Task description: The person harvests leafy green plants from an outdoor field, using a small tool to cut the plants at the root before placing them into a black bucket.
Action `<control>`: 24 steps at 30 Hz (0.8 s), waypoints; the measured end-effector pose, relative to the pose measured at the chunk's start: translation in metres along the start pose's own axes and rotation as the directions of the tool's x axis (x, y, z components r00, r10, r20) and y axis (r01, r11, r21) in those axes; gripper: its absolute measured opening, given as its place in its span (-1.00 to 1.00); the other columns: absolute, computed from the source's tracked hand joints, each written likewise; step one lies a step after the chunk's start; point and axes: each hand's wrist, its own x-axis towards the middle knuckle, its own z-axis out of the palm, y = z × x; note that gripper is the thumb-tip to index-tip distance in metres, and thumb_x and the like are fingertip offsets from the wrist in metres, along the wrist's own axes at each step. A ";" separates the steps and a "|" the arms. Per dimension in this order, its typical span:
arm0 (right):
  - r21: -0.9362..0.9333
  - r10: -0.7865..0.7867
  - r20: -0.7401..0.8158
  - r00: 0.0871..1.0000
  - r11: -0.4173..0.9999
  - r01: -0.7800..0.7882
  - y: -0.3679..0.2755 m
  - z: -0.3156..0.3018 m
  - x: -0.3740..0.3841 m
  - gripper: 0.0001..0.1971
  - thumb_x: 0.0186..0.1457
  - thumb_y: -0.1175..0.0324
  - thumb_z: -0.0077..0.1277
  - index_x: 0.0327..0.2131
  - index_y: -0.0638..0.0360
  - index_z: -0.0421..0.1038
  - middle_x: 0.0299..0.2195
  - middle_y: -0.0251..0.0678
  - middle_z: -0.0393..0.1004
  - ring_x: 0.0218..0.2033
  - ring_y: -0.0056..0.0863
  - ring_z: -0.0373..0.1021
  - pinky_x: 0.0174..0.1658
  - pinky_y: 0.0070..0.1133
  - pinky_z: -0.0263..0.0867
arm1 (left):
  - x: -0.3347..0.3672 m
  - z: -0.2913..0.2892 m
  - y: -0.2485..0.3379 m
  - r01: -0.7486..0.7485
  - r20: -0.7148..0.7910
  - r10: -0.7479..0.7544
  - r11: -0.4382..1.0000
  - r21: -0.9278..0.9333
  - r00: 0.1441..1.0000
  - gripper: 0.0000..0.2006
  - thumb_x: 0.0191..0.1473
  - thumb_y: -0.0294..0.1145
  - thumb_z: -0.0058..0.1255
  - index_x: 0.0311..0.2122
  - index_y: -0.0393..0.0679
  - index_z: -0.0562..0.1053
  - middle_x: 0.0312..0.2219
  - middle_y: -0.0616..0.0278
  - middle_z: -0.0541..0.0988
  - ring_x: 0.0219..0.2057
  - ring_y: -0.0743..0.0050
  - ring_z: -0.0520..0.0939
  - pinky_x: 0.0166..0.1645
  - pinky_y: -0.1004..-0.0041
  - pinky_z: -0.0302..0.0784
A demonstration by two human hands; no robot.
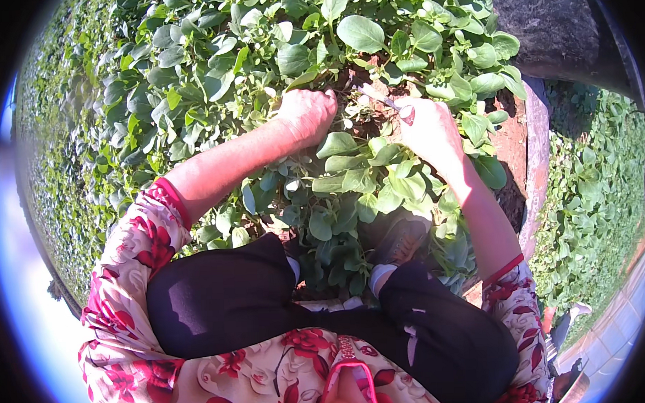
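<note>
Broad-leaved green plants (361,34) grow thickly in front of me. My left hand (307,117) is closed low among them, with a leafy stem coming out beyond its fingers; the grip itself is hidden by the back of the hand. To its right, my right hand (430,130) is closed around the handle of a small knife (373,94). The blade points up and left toward a bare patch of reddish soil (364,76), close to thin stems near the left fingers. More large leaves (350,172) stand between my two forearms.
My bent knees (219,297) and a shoe (402,243) are close below the leaves. A pale raised edging (535,158) borders the bed on the right, with more greenery (592,192) beyond. A large dark object (554,26) is at the upper right.
</note>
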 end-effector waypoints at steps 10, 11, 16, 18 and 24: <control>-0.300 -0.257 0.086 0.963 0.915 0.271 0.005 0.028 -0.003 -0.73 -0.12 0.47 -0.05 -0.24 0.13 0.38 -0.48 -0.25 0.45 -0.45 -0.26 0.43 -0.39 -0.42 0.38 | -0.016 -0.002 0.020 -0.024 0.024 0.026 0.995 -0.097 0.999 -0.89 -0.18 -0.40 -0.01 -0.47 -0.15 0.47 -0.52 0.11 0.58 -0.44 0.18 0.64 -0.37 0.28 0.53; -0.266 -0.299 0.058 0.953 0.915 0.303 0.009 0.026 -0.009 -0.74 -0.12 0.46 -0.05 -0.26 0.13 0.38 -0.48 -0.26 0.46 -0.44 -0.27 0.43 -0.39 -0.42 0.38 | -0.023 -0.002 0.025 -0.037 0.028 0.040 0.995 -0.089 0.999 -0.88 -0.17 -0.40 -0.01 -0.44 -0.15 0.46 -0.51 0.11 0.58 -0.44 0.18 0.64 -0.37 0.27 0.53; -0.133 -0.240 0.026 0.970 0.961 0.241 0.010 0.005 -0.045 -0.70 -0.19 0.51 -0.07 -0.27 0.12 0.43 -0.55 -0.28 0.43 -0.51 -0.28 0.43 -0.43 -0.43 0.36 | -0.045 -0.013 0.025 -0.049 0.032 0.054 0.988 -0.149 0.998 -0.80 -0.17 -0.37 0.00 -0.37 -0.18 0.44 -0.52 0.07 0.58 -0.45 0.14 0.63 -0.35 0.25 0.54; -0.043 -0.132 0.006 0.991 0.990 0.132 0.008 0.002 -0.059 -0.71 -0.19 0.51 -0.07 -0.28 0.11 0.44 -0.56 -0.28 0.44 -0.52 -0.27 0.42 -0.45 -0.43 0.34 | -0.052 -0.027 0.026 -0.022 0.003 0.023 0.983 -0.181 1.000 -0.78 -0.17 -0.35 0.01 -0.36 -0.20 0.43 -0.52 0.03 0.57 -0.45 0.11 0.62 -0.33 0.24 0.54; 0.065 0.148 0.047 0.988 0.986 -0.151 0.005 -0.002 -0.067 -0.82 -0.15 0.43 -0.03 -0.37 0.09 0.43 -0.49 -0.16 0.48 -0.42 -0.17 0.45 -0.37 -0.36 0.34 | -0.084 -0.104 -0.003 0.058 -0.209 -0.213 0.819 -0.570 0.955 -0.60 -0.28 -0.40 0.14 -0.20 -0.22 0.46 -0.51 -0.08 0.56 -0.37 0.13 0.62 -0.19 0.30 0.52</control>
